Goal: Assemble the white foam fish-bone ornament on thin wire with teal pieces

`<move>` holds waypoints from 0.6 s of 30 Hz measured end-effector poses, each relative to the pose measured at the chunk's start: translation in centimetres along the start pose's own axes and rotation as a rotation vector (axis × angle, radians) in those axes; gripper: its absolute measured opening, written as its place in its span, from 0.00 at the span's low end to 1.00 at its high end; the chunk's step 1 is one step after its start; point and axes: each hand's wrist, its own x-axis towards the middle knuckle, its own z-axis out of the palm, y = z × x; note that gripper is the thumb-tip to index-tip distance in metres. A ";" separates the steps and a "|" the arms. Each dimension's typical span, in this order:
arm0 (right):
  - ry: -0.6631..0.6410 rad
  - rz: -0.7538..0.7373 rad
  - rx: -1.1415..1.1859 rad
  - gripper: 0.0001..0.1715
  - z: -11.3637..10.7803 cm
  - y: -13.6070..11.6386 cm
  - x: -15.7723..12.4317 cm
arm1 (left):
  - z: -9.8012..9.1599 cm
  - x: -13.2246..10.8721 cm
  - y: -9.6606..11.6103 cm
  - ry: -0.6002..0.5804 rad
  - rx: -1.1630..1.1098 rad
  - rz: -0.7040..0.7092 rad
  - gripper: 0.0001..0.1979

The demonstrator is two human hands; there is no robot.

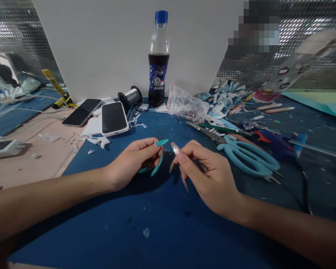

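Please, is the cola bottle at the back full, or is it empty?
Partly full: the bottle holds dark liquid to above its label; higher up, it is clear.

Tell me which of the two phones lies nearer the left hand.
The white-edged phone, beside the spool. The other phone, without a white edge, lies farther from the left hand.
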 end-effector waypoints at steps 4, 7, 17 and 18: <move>-0.010 0.003 0.000 0.19 0.0 -0.1 0.1 | -0.2 0.0 -0.1 -0.013 -0.002 0.016 0.13; -0.012 0.010 0.002 0.18 -0.1 -0.1 0.0 | -0.2 0.0 -0.1 -0.004 0.008 0.022 0.12; -0.012 -0.011 -0.004 0.18 0.0 -0.2 -0.1 | -0.2 0.0 0.0 0.027 0.002 0.015 0.12; -0.013 -0.012 -0.007 0.18 0.0 -0.2 -0.1 | -0.2 0.0 0.0 0.025 -0.001 0.015 0.12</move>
